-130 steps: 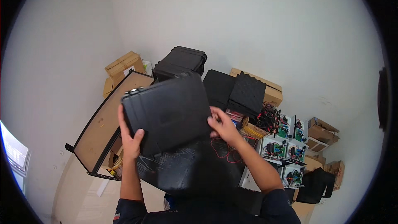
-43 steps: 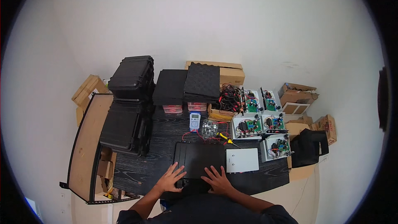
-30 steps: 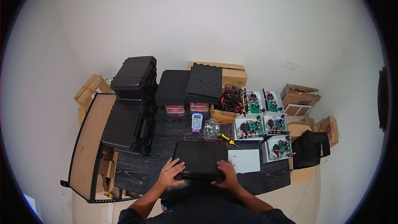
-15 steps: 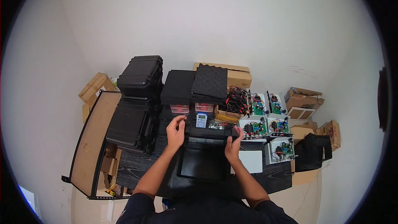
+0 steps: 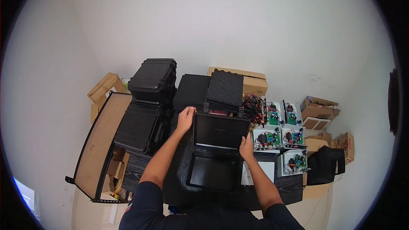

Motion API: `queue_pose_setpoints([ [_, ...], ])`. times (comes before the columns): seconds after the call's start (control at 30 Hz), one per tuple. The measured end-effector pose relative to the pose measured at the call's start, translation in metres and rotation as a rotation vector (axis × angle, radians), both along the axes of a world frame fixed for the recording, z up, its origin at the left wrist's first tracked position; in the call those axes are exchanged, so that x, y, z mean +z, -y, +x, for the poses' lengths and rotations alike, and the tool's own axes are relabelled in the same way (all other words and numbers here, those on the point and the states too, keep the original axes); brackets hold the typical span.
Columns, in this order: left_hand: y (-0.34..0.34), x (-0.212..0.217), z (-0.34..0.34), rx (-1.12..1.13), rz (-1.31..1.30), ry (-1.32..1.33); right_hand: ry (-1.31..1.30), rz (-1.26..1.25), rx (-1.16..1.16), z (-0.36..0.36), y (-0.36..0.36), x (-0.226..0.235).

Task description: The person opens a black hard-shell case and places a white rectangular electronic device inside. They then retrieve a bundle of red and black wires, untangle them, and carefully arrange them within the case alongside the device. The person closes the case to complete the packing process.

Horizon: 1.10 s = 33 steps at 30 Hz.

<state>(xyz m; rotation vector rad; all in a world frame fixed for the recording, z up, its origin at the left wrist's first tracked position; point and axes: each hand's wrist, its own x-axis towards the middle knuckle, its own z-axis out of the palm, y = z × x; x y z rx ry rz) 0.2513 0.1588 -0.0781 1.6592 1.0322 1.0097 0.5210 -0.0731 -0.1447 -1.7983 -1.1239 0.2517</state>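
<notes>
A black hard plastic case stands on the dark table in front of me. Its base [image 5: 213, 171] lies flat with a bare inside, and the hinged lid [image 5: 220, 133] is tilted up behind it, inner face toward me. Two latches stick up from the lid's top edge. At the upper left corner, my left hand [image 5: 186, 119] grips the lid with its fingers partly hidden behind the rim. Lower on the opposite side, my right hand [image 5: 246, 147] holds the lid's right edge, thumb on the near side.
Two closed black cases [image 5: 142, 121] are stacked at the left. Behind the lid are black foam sheets [image 5: 226, 87] and a cardboard box [image 5: 254, 84]. Tangled cables [image 5: 253, 107] and several open housings with green circuit boards [image 5: 267, 137] stand right. A white panel [image 5: 263, 172] lies beside the base.
The lid has swung up from lying back, and both hands have closed on its sides. It now covers the multimeter and the small parts behind. The whole view has shifted slightly.
</notes>
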Motion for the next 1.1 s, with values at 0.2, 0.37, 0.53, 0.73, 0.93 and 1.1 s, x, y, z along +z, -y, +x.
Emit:
queue_pose_setpoints([
  [0.2,-0.070,-0.002,-0.006,0.087,0.612,-0.587,-0.030,-0.043,0.029,0.002,-0.008,0.002],
  [0.37,-0.087,0.003,0.000,0.052,0.613,-0.855,-0.009,-0.027,0.019,0.004,-0.006,-0.003],
  [0.53,-0.084,0.027,0.005,-0.010,0.571,-0.891,-0.009,-0.013,0.029,0.009,-0.002,-0.008],
  [0.73,-0.091,0.045,0.004,0.320,0.684,-0.451,-0.017,-0.010,0.056,0.006,-0.008,-0.008],
  [0.93,-0.038,0.092,-0.001,0.467,0.867,0.036,-0.122,-0.076,0.164,0.019,0.005,-0.015],
  [1.1,0.060,0.093,-0.036,0.164,0.776,0.424,-0.180,-0.019,0.180,0.042,0.010,-0.025],
])
